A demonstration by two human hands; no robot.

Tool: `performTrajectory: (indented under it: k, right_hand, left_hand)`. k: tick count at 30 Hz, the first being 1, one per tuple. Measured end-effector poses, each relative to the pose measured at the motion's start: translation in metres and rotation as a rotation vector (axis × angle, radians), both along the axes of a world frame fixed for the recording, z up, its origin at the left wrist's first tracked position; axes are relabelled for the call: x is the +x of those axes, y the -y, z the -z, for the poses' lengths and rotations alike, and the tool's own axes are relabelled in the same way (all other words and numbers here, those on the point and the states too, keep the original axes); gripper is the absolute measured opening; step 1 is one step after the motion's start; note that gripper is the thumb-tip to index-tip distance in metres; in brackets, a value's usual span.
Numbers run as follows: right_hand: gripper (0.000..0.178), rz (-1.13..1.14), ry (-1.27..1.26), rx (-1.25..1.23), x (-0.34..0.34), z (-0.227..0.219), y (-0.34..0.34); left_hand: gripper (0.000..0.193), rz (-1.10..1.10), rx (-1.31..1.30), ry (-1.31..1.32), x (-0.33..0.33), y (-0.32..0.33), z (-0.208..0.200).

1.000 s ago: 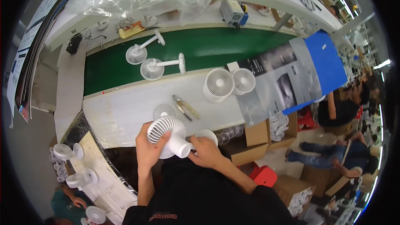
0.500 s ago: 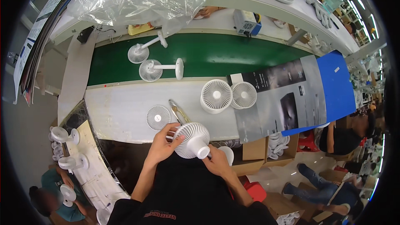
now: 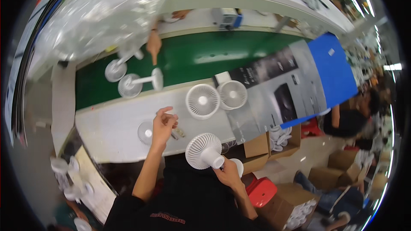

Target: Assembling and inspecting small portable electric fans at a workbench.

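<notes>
At the near edge of the white surface [image 3: 109, 134]: white fan [image 3: 204, 150], looks like molded plastic, domed cage of fine radial ribs tapering into a smooth round neck. Right grip [image 3: 229, 174] is closed on it at the neck end; neck points back toward the torso. Smooth white disc [image 3: 236, 167] just beyond the knuckles, can't tell if joined to the fan.

Left grip [image 3: 165, 124] is released, fingers half-curled above a slim tool [image 3: 179, 133]; contact hidden, tool blurred. Flat ribbed grille [image 3: 145, 133], round with center cap, lies just left of it.

Surface top is smooth, slightly scuffed. Two drum-shaped heads [image 3: 202, 101] sit side by side to the right, the second by the glossy grey printed sheet [image 3: 274, 102]; blue board [image 3: 333, 77] past that.

Room: bare strip on the surface left of the grille, out to the left end. Far edge meets the smooth green belt [image 3: 197, 55]; two stemmed fans [image 3: 129, 85] lie at its left, co-worker's hand [image 3: 154, 48] near their bases. Belt's middle is open. Crinkled clear film [image 3: 107, 21] hangs over the far left. Near side drops off; cardboard box [image 3: 257, 149] and red stool [image 3: 262, 191] crowd the right.
</notes>
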State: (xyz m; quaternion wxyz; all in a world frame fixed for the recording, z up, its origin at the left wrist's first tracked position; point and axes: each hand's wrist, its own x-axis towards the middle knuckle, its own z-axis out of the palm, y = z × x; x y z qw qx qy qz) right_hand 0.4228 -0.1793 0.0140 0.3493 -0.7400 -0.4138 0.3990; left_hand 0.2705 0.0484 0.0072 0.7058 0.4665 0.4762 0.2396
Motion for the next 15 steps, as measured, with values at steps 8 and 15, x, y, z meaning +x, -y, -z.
performTrajectory:
  k: [8,15]
  right_hand:
    - [0.029,0.426,-0.04,0.002,0.051,0.0,0.036]
    - [0.044,0.757,0.322,0.196,0.106,-0.039,0.062]
  left_hand:
    - [0.048,0.814,0.451,0.14,0.156,0.054,-0.025]
    - [0.046,1.133,0.589,-0.405,0.261,0.124,-0.062]
